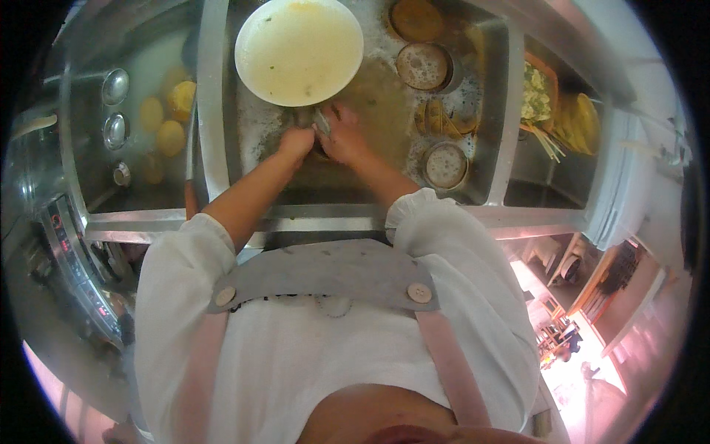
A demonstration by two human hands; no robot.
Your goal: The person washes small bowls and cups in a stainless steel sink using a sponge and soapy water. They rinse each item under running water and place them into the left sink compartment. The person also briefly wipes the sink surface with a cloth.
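Observation:
Both my hands are low in the middle basin of a steel sink, over murky, foamy water. My left hand (298, 142) is curled, its fingers against a small greyish thing, perhaps a cloth or scouring pad (321, 121), that lies between the hands. My right hand (342, 132) closes on the same thing from the other side; its fingers are partly blurred. Just beyond the hands a large white bowl (299, 53) holds pale, cloudy liquid with a few dark specks. What lies under my hands in the water is hidden.
Round containers (424, 66) stand along the middle basin's right side. The left basin holds water, yellow round things (171, 138) and shiny metal ones (116, 131). In the right basin are an orange basket (550, 83) of chopped greens and yellow produce (582, 125). Steel dividers (213, 100) separate the basins.

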